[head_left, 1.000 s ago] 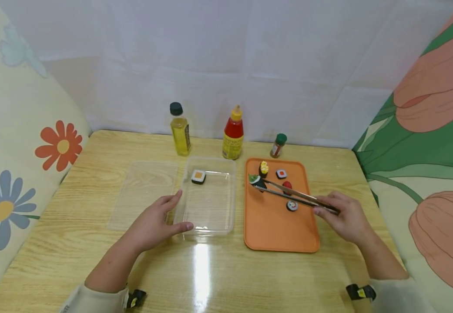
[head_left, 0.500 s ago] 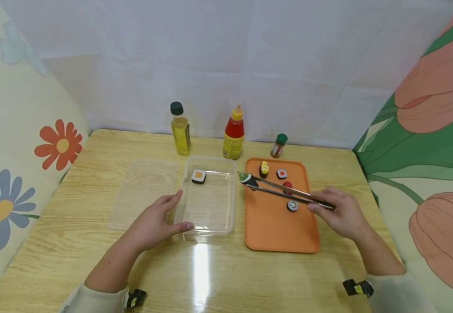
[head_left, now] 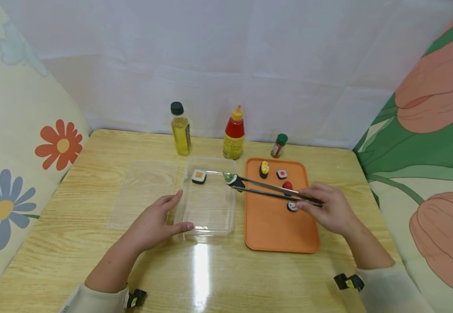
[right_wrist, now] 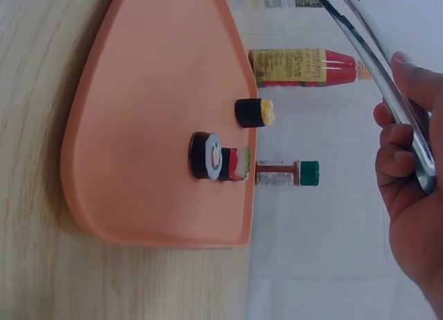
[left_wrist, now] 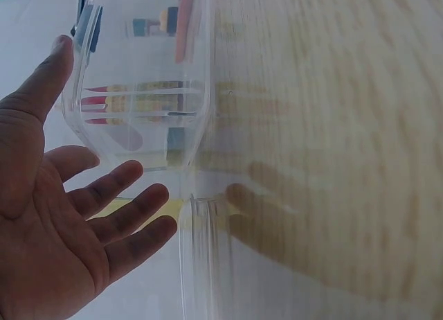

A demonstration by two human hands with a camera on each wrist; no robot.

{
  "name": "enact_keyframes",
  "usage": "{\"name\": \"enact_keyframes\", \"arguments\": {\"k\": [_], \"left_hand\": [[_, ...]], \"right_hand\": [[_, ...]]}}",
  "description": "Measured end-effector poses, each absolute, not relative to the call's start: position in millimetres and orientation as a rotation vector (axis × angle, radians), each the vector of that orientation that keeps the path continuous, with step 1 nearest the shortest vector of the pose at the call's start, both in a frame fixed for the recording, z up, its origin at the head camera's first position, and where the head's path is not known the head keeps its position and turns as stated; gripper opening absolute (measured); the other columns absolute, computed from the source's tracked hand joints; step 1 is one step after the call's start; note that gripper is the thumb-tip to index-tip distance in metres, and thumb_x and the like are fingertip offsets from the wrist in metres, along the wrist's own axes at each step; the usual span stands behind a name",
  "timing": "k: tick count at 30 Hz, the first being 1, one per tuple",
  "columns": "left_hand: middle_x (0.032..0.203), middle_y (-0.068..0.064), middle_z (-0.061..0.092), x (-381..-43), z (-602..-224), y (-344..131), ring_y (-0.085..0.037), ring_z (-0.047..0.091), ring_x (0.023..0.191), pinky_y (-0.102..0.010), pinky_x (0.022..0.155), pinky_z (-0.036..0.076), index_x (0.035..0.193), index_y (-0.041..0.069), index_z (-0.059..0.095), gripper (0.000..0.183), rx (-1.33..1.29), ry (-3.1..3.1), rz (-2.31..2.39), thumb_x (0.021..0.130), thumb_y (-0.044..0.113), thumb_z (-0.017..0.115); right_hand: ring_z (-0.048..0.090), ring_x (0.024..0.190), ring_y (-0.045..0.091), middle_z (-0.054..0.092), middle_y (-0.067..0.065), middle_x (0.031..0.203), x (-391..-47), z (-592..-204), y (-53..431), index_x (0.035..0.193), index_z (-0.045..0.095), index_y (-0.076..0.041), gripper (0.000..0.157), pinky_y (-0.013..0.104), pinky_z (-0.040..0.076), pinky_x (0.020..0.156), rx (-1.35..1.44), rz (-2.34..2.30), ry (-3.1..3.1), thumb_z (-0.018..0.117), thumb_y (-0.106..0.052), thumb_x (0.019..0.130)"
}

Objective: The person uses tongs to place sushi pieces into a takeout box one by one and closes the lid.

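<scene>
Behind the orange tray [head_left: 281, 232] rises a white cloth [head_left: 210, 65], with flower-printed hangings [head_left: 434, 113] off to either side and a wood-grain table [head_left: 265, 278] beneath. Left of the tray, a clear container [head_left: 210, 206] has the left hand [head_left: 152, 226] at its far side, fingers spread, gripping nothing. By the tray's right edge, the right hand [head_left: 330, 211] curls round metal tongs [head_left: 277, 189]; just past the tray's left edge, their tips pinch a green-topped sushi piece [head_left: 236, 183], between the hands. On the tray, right-hand fingers partly cover a round roll [head_left: 291, 208]. Whether the sushi touches the container's rim is unclear.
</scene>
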State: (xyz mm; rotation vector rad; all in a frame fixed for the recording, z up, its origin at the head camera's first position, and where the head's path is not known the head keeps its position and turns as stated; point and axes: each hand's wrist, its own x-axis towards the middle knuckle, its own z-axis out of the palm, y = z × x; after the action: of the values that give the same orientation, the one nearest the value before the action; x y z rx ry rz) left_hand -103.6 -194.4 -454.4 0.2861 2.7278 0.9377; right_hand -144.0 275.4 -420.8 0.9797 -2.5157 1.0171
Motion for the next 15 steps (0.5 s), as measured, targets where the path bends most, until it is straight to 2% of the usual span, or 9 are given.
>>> {"name": "enact_keyframes", "arguments": {"k": [9, 15], "left_hand": [[0.158, -0.027, 0.039, -103.2, -451.8, -193.9, -0.053, 0.042, 0.14, -0.069, 0.11, 0.038, 0.166, 0.012, 0.025, 0.115, 0.282, 2.729, 0.939, 0.082, 0.077, 0.07], [0.158, -0.027, 0.038, -103.6, -452.7, -193.7, -0.053, 0.041, 0.14, -0.069, 0.11, 0.038, 0.166, 0.013, 0.025, 0.115, 0.288, 2.728, 0.94, 0.081, 0.076, 0.07]], "right_hand": [[0.05, 0.068, 0.006, 0.067, -0.002, 0.091, -149.8, -420.4, 262.7, 0.108, 0.079, 0.0, 0.031, 0.016, 0.041, 0.057, 1.046, 1.012, -2.503, 0.088, 0.0, 0.078], [0.05, 0.07, 0.007, 0.063, -0.006, 0.088, -152.6, -424.5, 254.2, 0.107, 0.081, -0.004, 0.028, 0.019, 0.042, 0.057, 1.029, 1.022, -2.535, 0.089, -0.003, 0.08]]}}
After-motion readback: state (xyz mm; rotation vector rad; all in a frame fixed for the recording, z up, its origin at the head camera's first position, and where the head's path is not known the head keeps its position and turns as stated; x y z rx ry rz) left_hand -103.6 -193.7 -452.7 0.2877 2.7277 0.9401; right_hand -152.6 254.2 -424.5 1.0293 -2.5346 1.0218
